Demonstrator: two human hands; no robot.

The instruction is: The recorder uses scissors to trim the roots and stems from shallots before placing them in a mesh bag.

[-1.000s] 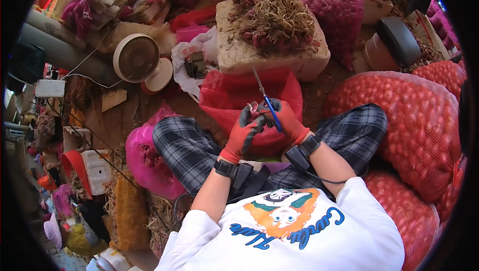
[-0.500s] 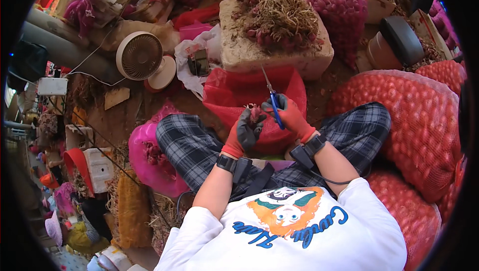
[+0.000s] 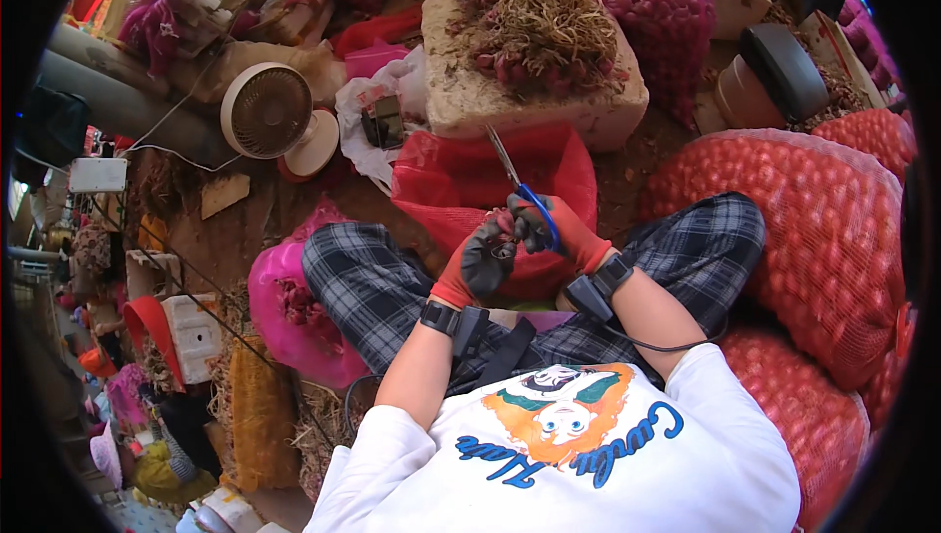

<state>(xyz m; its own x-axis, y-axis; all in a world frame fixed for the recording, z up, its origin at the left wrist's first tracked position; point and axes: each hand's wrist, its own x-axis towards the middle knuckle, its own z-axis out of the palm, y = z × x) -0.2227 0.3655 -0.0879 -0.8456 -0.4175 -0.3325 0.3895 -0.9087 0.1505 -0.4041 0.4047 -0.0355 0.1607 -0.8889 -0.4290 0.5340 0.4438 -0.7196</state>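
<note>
My left hand (image 3: 482,260), in a red and grey work glove, is closed around a small reddish shallot (image 3: 504,220) above my lap. Against it, my gloved right hand (image 3: 561,229) grips a pair of blue-handled scissors (image 3: 541,207). The blades point away from me and a little left, and their tips lie near the foam block. Fingers of both hands meet around the shallot and partly hide it. Just beyond and beneath the hands, a red mesh bag (image 3: 441,175) lies open between my legs.
Beyond the bag, a white foam block (image 3: 451,92) carries a heap of dry-stemmed shallots (image 3: 549,28). Full red mesh sacks (image 3: 784,229) crowd my right. A pink mesh bag (image 3: 279,307) lies by my left knee; a fan (image 3: 267,111) stands at the far left.
My right hand has moved left against my left hand, and the scissors tilt further left. The shallot is now more covered by fingers. The whole view has shifted slightly.
</note>
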